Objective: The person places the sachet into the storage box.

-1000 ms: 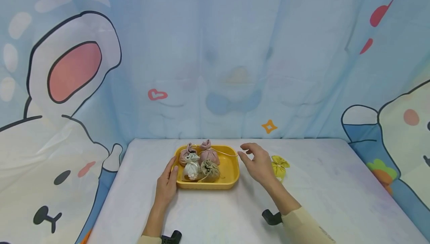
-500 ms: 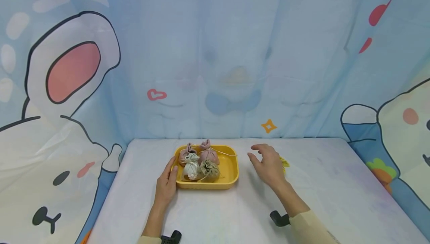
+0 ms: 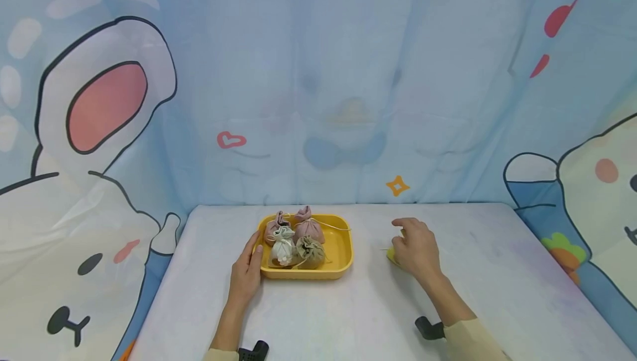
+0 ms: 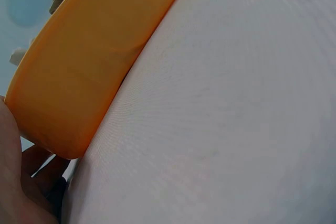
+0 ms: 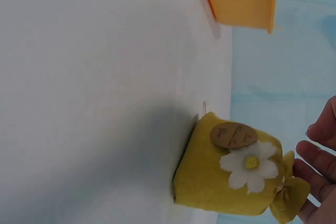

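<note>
My left hand holds the left end of a yellow tray, with the thumb on the near side. Inside the tray, toward its left, stand two pink drawstring pouches, a white pouch and an olive-green pouch. To the right of the tray, my right hand is over a yellow drawstring pouch on the table. In the right wrist view, its loosely bent fingers lie beside the pouch's gathered top, the thumb apart. A white felt flower and a brown tag show on its front.
White cloth covers the table. A blue printed curtain hangs right behind its back edge. A black wrist device sits on the right wrist and another black device on the left.
My right hand has moved right, away from the tray's right end, to the yellow pouch, which it now largely covers in the head view. The left hand and tray stay in place.
</note>
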The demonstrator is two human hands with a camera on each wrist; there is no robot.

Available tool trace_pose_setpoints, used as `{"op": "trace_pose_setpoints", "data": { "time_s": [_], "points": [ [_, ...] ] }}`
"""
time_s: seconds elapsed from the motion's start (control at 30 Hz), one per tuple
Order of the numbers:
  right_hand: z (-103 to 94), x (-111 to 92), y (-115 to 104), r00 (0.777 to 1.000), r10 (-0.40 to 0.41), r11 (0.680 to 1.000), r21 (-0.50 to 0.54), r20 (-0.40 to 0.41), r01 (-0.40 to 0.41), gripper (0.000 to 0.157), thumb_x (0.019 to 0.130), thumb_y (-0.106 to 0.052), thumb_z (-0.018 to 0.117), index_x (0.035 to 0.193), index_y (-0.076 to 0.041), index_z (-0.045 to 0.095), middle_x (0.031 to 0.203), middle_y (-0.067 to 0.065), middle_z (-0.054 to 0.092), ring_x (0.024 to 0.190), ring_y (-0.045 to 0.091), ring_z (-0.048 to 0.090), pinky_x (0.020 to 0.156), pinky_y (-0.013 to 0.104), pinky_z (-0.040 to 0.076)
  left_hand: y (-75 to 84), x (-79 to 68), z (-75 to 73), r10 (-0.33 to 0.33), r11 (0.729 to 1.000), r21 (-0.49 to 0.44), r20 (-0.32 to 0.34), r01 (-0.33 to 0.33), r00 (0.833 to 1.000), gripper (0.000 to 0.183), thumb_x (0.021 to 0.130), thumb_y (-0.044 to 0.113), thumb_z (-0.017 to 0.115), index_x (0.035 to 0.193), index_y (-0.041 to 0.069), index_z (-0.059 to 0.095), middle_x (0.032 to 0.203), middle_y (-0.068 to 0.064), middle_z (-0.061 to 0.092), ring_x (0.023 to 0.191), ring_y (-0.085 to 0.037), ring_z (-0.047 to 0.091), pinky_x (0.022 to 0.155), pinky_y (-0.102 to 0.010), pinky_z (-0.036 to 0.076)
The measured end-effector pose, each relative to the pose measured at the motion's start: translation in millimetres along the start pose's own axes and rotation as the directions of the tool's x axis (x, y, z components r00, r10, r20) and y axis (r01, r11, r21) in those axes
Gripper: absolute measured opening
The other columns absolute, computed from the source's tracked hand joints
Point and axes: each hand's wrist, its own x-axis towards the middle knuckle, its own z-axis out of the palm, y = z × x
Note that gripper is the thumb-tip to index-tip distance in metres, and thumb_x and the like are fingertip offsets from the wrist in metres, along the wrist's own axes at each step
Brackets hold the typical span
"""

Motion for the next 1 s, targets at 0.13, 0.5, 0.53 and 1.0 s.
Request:
{"op": "trace_pose_setpoints", "data": {
  "time_s": [0.13,0.5,0.53,1.0],
  "points": [
    [-0.3,-2,4,1.0,0.021,1.0,0.005,0.005,-0.021,0.034,0.09,-0.004,0.058,0.122,-0.001,0.07,0.127,0.022,0.067,0.117,0.042,0.059,0.1,0.062,0.048,-0.7,0.1,0.0,-0.005,1.0,0.0,-0.007,0.005,1.0,0.048,0.113,0.036,0.044,0.159,0.022,0.046,0.162,-0.006,0.047,0.152,-0.032,0.041,0.126,-0.052,0.035],
    [-0.8,-4,17,0.998,0.062,0.998,0.011,0.01,-0.062,0.038,0.089,0.001,0.054,0.124,0.0,0.068,0.133,0.022,0.061,0.122,0.042,0.054,0.098,0.062,0.051,0.6,0.0,-0.2,-0.012,1.0,-0.004,0.003,0.012,1.0,0.048,0.113,0.036,0.043,0.159,0.022,0.045,0.162,-0.007,0.046,0.152,-0.033,0.041,0.126,-0.052,0.034],
    [-1.3,-4,17,0.998,0.063,0.998,0.013,0.01,-0.063,0.038,0.088,0.001,0.054,0.124,0.0,0.068,0.134,0.022,0.061,0.121,0.042,0.054,0.098,0.062,0.051,0.4,0.0,0.0,-0.013,1.0,-0.004,0.004,0.013,1.0,0.048,0.113,0.036,0.043,0.159,0.022,0.045,0.163,-0.007,0.046,0.152,-0.033,0.041,0.126,-0.052,0.034],
    [-9.7,1,23,0.943,0.27,0.963,-0.081,0.196,-0.259,0.05,0.099,-0.018,0.054,0.144,0.005,0.052,0.135,0.03,0.06,0.117,0.045,0.06,0.096,0.062,0.054,-0.2,-0.3,0.1,-0.007,1.0,-0.001,0.006,0.007,1.0,0.048,0.113,0.035,0.043,0.159,0.022,0.045,0.162,-0.007,0.046,0.152,-0.033,0.041,0.125,-0.052,0.035]
  ]
}}
